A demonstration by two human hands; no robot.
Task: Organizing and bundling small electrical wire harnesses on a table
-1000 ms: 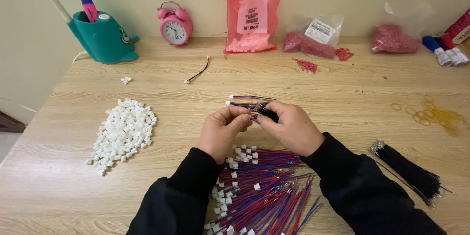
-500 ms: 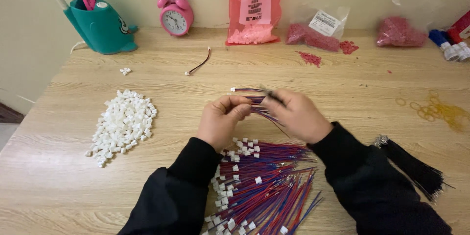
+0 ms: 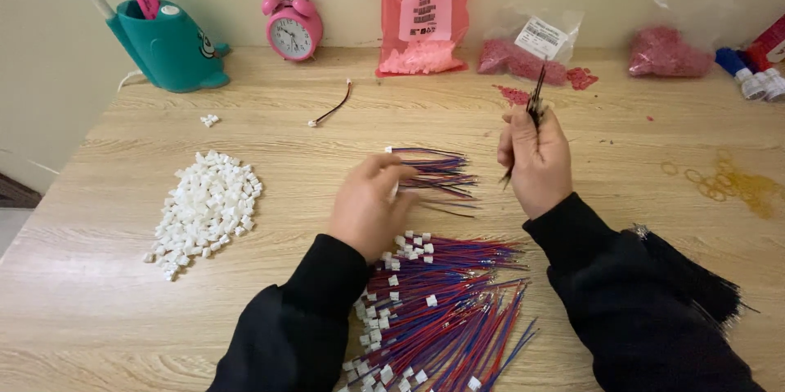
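Black tweezers (image 3: 533, 114) pinched upright in right hand (image 3: 536, 159) fingers, lifted off the table (image 3: 572, 277). Left hand (image 3: 372, 204) fingers loosely curled, touching a small red-blue wire bundle (image 3: 433, 171) lying flat just left of the right hand. Bigger pile of finished wires (image 3: 441, 318) near table front edge, between the sleeves. White connector heap (image 3: 204, 204) well left, bare wood around it. Back edge: teal holder (image 3: 168, 44) with a marker, pink bag (image 3: 423, 16) of pink parts.
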